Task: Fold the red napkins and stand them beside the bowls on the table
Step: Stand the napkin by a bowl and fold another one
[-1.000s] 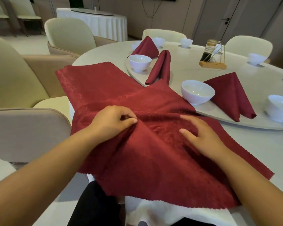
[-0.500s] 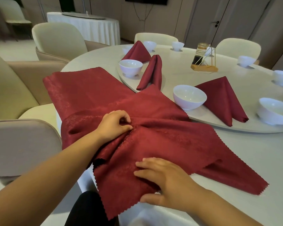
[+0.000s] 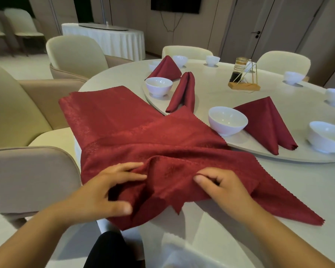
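- The red napkin [image 3: 143, 136] lies spread out on the near edge of the round table [image 3: 290, 190], with one corner hanging over the rim.
- The left hand [image 3: 103, 192] holds a raised fold of the cloth between its nearly straight fingers [image 3: 128, 168] and its thumb.
- The right hand [image 3: 224, 188] has curled fingers and pinches the same fold from the other side.
- Behind, a white bowl [image 3: 227, 120] stands just beside a folded napkin [image 3: 265, 122].

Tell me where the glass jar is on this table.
In the head view the glass jar stands on a wooden stand at the far side of the table, right of centre, beyond the nearest white bowl.
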Demonstrator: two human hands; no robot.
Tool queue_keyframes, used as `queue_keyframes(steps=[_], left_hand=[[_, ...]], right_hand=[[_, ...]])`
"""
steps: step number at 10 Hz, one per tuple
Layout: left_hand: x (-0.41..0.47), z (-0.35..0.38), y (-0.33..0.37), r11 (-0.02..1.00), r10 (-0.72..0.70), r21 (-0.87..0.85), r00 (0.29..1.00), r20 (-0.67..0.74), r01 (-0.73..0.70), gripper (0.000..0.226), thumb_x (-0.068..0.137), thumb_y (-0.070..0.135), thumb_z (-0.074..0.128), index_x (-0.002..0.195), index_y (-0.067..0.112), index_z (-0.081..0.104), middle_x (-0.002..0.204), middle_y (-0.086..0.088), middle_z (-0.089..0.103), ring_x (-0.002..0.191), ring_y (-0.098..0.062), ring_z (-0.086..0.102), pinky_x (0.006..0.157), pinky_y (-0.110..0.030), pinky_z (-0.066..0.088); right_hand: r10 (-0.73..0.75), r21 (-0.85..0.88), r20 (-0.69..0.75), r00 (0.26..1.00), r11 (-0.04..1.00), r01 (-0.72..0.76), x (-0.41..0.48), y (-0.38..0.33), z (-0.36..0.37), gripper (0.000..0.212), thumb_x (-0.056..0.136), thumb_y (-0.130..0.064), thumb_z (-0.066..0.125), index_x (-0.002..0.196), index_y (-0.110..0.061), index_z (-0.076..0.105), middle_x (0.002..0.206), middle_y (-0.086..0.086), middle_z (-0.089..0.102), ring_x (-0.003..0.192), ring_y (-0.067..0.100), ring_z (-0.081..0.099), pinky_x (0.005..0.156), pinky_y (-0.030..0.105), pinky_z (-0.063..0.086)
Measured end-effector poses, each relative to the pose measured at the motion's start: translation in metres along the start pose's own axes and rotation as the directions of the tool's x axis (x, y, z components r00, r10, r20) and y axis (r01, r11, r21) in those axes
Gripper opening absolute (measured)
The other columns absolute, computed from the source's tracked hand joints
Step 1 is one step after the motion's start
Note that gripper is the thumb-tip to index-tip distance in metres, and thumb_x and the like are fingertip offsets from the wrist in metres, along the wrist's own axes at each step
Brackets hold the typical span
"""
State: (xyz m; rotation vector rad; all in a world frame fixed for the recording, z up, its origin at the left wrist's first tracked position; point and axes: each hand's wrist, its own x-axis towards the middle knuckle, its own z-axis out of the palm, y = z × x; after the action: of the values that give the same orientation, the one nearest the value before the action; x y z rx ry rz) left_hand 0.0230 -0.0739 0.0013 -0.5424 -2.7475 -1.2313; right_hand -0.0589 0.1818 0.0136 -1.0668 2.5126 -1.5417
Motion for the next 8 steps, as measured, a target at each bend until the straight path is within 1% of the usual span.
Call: queue_keyframes(steps=[1, 2, 3, 4, 5, 6, 7, 8], left_hand=[[-0.006, 0.009, 0.002, 0.986, -0.121, 0.130, 0.982, 0.143, 0.102, 0.081, 0.039, 0.098, 0.039, 0.111, 0.082, 0.004, 0.139, 0.043, 0.017, 0.134, 0.013, 0.011, 0.114, -0.021, 0.011], [-0.003, 0.008, 0.010, 0.972, -0.169, 0.195, 0.966, 0.195, 0.130, 0.078, 0.033, 0.099, 0.035, 0.101, 0.087, 0.000, 0.132, 0.044, 0.012, 0.123, 0.027, -0.003, 0.109, -0.008, -0.002], [-0.005, 0.005, 0.023, 0.978, -0.157, 0.161, 0.973, 0.167, 0.130, 0.063, 0.035, 0.099, 0.034, 0.094, 0.089, 0.014, 0.121, 0.058, 0.017, 0.117, 0.034, 0.000, 0.103, -0.001, -0.002], [-0.016, 0.004, 0.039, 0.985, -0.171, 0.051, 0.971, 0.165, 0.164, 0.065, 0.033, 0.100, 0.036, 0.092, 0.090, 0.011, 0.113, 0.067, -0.002, 0.117, 0.035, -0.002, 0.099, 0.003, 0.004], [-0.019, 0.013, 0.052, 0.972, -0.219, 0.110, 0.968, 0.122, 0.206, 0.085, 0.030, 0.097, 0.043, 0.106, 0.066, 0.020, 0.111, 0.064, 0.017, 0.110, 0.039, 0.004, 0.088, 0.011, 0.009], [-0.006, 0.024, 0.046, 0.968, -0.185, 0.140, 0.971, -0.151, 0.206, 0.029, 0.069, 0.048, 0.073, 0.079, 0.047, 0.047, 0.082, 0.054, 0.046, 0.089, 0.027, 0.043, 0.073, 0.004, 0.031], [-0.001, 0.024, 0.029, 0.965, -0.238, 0.020, 0.908, -0.346, 0.261, 0.030, 0.087, 0.011, 0.059, 0.063, 0.027, 0.050, 0.059, 0.028, 0.054, 0.062, 0.006, 0.050, 0.059, -0.008, 0.035], [-0.002, 0.013, 0.025, 0.951, -0.308, -0.087, 0.889, -0.340, 0.296, 0.029, 0.092, 0.015, 0.054, 0.064, 0.021, 0.047, 0.051, 0.014, 0.048, 0.054, 0.000, 0.043, 0.053, -0.014, 0.032]], right_hand=[[0.047, 0.079, 0.008, 0.999, 0.996, -0.048, 0.004, -0.015, -0.012, 0.025, 0.076, -0.025, 0.054, 0.051, -0.027, 0.052, 0.052, -0.017, 0.047, 0.052, -0.006, 0.041, 0.055, 0.008, 0.034], [0.131, 0.199, -0.005, 0.991, 0.972, -0.128, 0.006, -0.028, -0.022, 0.028, 0.075, -0.031, 0.052, 0.050, -0.019, 0.053, 0.056, -0.014, 0.041, 0.055, 0.000, 0.037, 0.055, 0.015, 0.033], [0.263, 0.332, -0.008, 0.965, 0.911, -0.245, 0.009, -0.030, -0.031, 0.040, 0.071, -0.040, 0.062, 0.068, -0.001, 0.054, 0.068, 0.004, 0.045, 0.066, 0.015, 0.039, 0.065, 0.025, 0.033], [0.384, 0.427, -0.023, 0.923, 0.839, -0.338, 0.012, -0.031, -0.037, 0.030, 0.082, -0.032, 0.061, 0.076, -0.003, 0.061, 0.066, 0.010, 0.057, 0.064, 0.019, 0.051, 0.063, 0.024, 0.044], [0.462, 0.499, -0.020, 0.887, 0.773, -0.391, 0.021, -0.026, -0.040, 0.027, 0.091, -0.022, 0.051, 0.073, -0.006, 0.063, 0.061, 0.000, 0.068, 0.056, 0.009, 0.062, 0.056, 0.015, 0.050], [0.492, 0.486, -0.033, 0.870, 0.769, -0.416, 0.031, -0.027, -0.039, 0.026, 0.092, -0.019, 0.050, 0.072, -0.009, 0.062, 0.057, -0.005, 0.067, 0.052, 0.004, 0.062, 0.052, 0.011, 0.049], [0.509, 0.476, -0.050, 0.859, 0.769, -0.428, 0.038, -0.025, -0.040, 0.025, 0.092, -0.019, 0.050, 0.072, -0.012, 0.063, 0.057, -0.006, 0.067, 0.053, 0.005, 0.062, 0.052, 0.012, 0.049], [0.514, 0.443, -0.007, 0.858, 0.771, -0.458, 0.041, -0.019, -0.040, 0.023, 0.091, -0.021, 0.052, 0.076, -0.010, 0.065, 0.063, -0.003, 0.069, 0.064, 0.013, 0.063, 0.064, 0.021, 0.051]])
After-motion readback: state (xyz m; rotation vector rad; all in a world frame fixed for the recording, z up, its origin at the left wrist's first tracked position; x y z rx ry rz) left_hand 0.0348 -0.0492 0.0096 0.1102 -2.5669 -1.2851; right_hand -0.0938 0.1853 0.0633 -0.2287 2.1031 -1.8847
